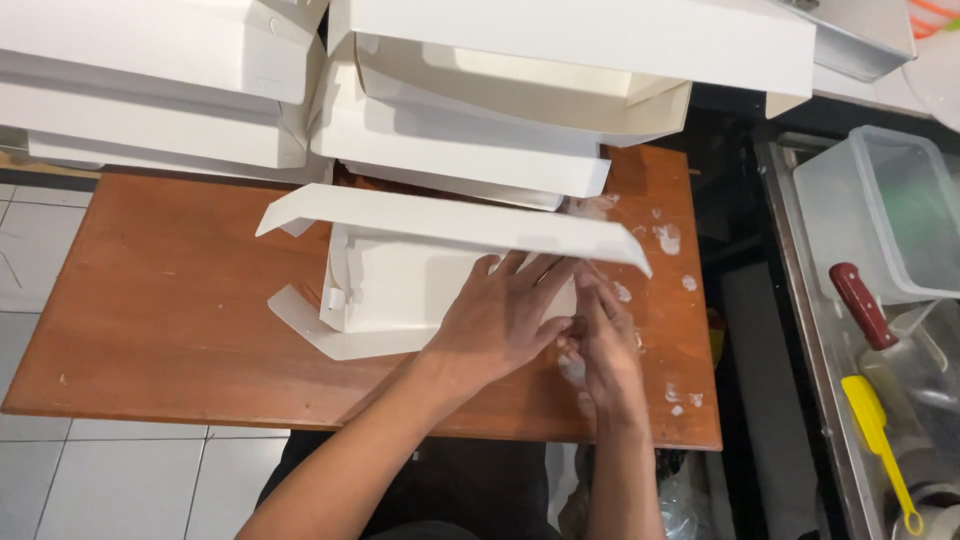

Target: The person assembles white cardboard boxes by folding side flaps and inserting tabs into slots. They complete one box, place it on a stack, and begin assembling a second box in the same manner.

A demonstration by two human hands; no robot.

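There is one view only, from a camera worn on my head. It looks steeply down over my forearms at a brown wooden table [150,300], which fills the middle of the picture. The far table edge sits towards the top, the near edge towards the bottom, close to my body. The camera is near enough that my left hand [500,315] and right hand [605,350] appear large, just below centre. Tiled floor shows at the left, and a metal counter [800,330] at the right.
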